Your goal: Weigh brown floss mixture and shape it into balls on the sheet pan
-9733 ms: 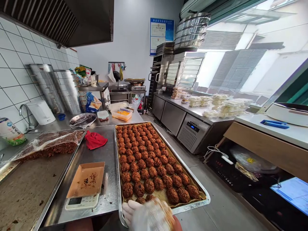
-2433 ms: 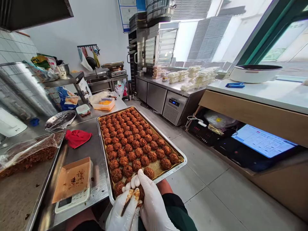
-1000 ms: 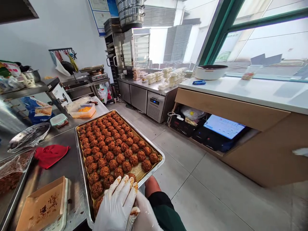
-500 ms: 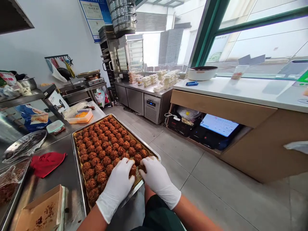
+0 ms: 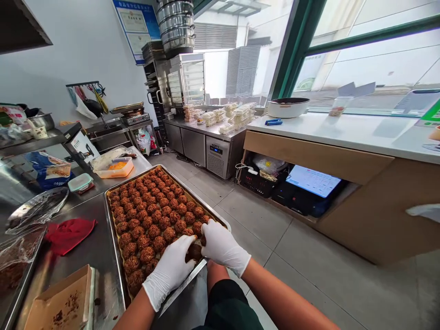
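A metal baking tray (image 5: pixel 110 229) lined with paper lies on the steel counter and holds several rows of brown, crumbly balls (image 5: pixel 151 215). Both my hands wear white gloves and meet over the tray's near right corner. My left hand (image 5: pixel 171 268) curls around one brown ball (image 5: pixel 195 251) from the left. My right hand (image 5: pixel 220 245) presses its fingers against the same ball from the right. The ball sits low at the tray's near edge, partly hidden by my fingers.
A cardboard box (image 5: pixel 55 307) with crumbs stands at the near left. A red cloth (image 5: pixel 68 231), a foil-covered bowl (image 5: pixel 37 208) and a plastic tub with yellow filling (image 5: pixel 115 167) lie further back. Tiled floor and a counter with a screen (image 5: pixel 312 181) are to the right.
Earlier my hands rolled a ball between the palms near my body. They have since reached to the tray's near right corner and hold the ball there; the view swung right.
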Demonstrator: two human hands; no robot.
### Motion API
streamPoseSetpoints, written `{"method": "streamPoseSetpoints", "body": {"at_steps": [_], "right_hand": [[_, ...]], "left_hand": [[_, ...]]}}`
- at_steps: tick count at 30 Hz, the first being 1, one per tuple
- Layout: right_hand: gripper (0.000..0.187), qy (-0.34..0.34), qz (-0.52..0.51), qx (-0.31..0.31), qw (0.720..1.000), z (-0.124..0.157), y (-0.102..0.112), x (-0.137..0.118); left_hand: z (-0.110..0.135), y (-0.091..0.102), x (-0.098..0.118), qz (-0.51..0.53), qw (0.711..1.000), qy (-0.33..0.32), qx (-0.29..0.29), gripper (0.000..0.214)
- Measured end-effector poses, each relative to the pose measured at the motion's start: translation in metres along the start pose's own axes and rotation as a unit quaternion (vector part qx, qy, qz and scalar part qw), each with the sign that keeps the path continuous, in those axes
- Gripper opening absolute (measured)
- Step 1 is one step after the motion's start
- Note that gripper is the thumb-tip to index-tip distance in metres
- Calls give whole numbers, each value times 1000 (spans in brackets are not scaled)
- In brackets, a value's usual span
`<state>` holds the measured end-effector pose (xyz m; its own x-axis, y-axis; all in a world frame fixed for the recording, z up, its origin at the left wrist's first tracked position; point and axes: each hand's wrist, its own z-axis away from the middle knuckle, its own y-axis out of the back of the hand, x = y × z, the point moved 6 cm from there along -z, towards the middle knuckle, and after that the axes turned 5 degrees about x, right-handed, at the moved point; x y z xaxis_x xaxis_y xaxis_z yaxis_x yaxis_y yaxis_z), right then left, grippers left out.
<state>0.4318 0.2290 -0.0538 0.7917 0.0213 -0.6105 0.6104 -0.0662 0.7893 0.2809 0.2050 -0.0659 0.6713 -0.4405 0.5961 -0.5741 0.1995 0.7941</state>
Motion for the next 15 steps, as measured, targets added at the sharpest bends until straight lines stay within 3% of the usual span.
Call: {"method": "streamPoseSetpoints", "body": {"at_steps": [4, 7, 10, 12, 14, 15], "right_hand": [[14, -60, -182, 49, 980, 0, 35, 16], [31, -128, -348, 58, 927, 6, 50, 37], [37, -175, -470, 63, 863, 25, 46, 47], [31, -204, -555, 48, 805, 43, 31, 42], [33, -239, -702, -3, 670, 64, 5, 21], [35, -231, -736, -21, 636, 73, -5, 6]], "left_hand": [[1, -5, 1, 17, 1000, 0, 4, 58], [4, 2, 0, 22, 1000, 2, 16, 56], [11, 21, 2, 17, 999, -1, 47, 49], [19, 39, 9, 15, 994, 8, 110, 40], [30, 51, 22, 1, 981, 0, 196, 35], [37, 52, 32, -17, 972, -23, 231, 38]]}}
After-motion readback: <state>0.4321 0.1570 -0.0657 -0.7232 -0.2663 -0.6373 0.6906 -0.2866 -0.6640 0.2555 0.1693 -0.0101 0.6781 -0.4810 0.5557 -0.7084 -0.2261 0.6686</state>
